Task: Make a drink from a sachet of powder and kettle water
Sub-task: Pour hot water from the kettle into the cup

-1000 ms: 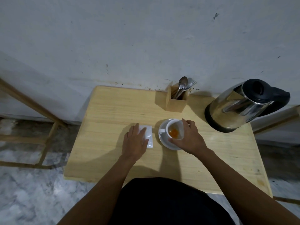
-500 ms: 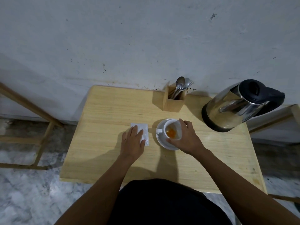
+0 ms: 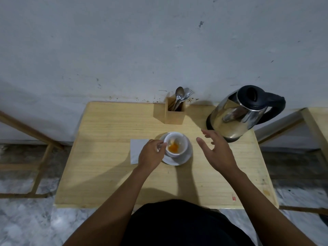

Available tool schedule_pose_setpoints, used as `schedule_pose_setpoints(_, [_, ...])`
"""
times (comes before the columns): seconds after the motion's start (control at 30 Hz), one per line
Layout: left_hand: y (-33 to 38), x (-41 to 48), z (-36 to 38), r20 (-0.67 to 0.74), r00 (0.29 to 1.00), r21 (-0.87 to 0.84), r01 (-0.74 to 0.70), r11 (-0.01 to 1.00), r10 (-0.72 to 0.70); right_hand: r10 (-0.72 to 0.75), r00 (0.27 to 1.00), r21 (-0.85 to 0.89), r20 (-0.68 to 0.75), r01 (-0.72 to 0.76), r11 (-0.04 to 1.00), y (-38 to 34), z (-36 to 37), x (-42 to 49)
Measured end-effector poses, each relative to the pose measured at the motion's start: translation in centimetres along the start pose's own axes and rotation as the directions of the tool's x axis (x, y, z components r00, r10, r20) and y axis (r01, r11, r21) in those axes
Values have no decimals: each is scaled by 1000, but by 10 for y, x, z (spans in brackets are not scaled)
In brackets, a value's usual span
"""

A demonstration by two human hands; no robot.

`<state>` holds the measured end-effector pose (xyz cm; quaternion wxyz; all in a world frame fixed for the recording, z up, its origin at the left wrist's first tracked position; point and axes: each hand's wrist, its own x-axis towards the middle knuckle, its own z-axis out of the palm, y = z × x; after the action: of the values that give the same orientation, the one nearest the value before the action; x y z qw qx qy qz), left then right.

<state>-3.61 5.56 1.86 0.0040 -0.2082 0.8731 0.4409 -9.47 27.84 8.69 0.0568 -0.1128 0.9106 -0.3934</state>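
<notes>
A white cup (image 3: pixel 177 146) with orange powder in its bottom stands on a white saucer (image 3: pixel 184 158) in the middle of the wooden table (image 3: pixel 106 132). My left hand (image 3: pixel 150 155) grips the cup's handle on its left side. A flat white sachet (image 3: pixel 137 150) lies on the table just left of that hand, partly under it. My right hand (image 3: pixel 215 150) hovers open, fingers spread, between the cup and the steel kettle (image 3: pixel 237 112), which has a black lid and handle and stands at the back right.
A wooden holder (image 3: pixel 174 113) with spoons and a fork stands at the back centre against the grey wall. A small red scrap (image 3: pixel 234 198) lies near the table's front right edge. Wooden frames stand left and right of the table, on a marble floor.
My right hand has let go of the cup and moved right, toward the kettle, opening. My left hand has left the sachet and taken the cup's handle.
</notes>
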Motion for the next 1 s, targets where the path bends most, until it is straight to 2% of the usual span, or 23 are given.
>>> schedule_pose_setpoints(0.17, [13,2,13,-95,987,-96,117,988,-126,-76,978,-8,-193,76,997,16,-65,2])
schedule_pose_setpoints(0.3, [22,-1,22,-168,965,-111,183,977,-200,-106,931,-29,-349,102,994,30,-115,18])
schedule_pose_setpoints(0.43, [30,-6,30,-247,937,-128,223,966,-248,-50,893,-23,-448,45,999,45,-148,38])
schedule_pose_setpoints(0.5, [35,-8,33,-276,922,-153,236,960,-271,-29,902,-12,-431,26,1000,53,-159,51])
schedule_pose_setpoints(0.7, [43,-7,46,-362,864,-207,291,934,-350,-7,971,-42,-240,-4,999,78,-169,86])
schedule_pose_setpoints(1.0, [55,-8,55,-419,830,-125,349,929,-368,-26,999,-9,-33,26,1000,87,-194,132])
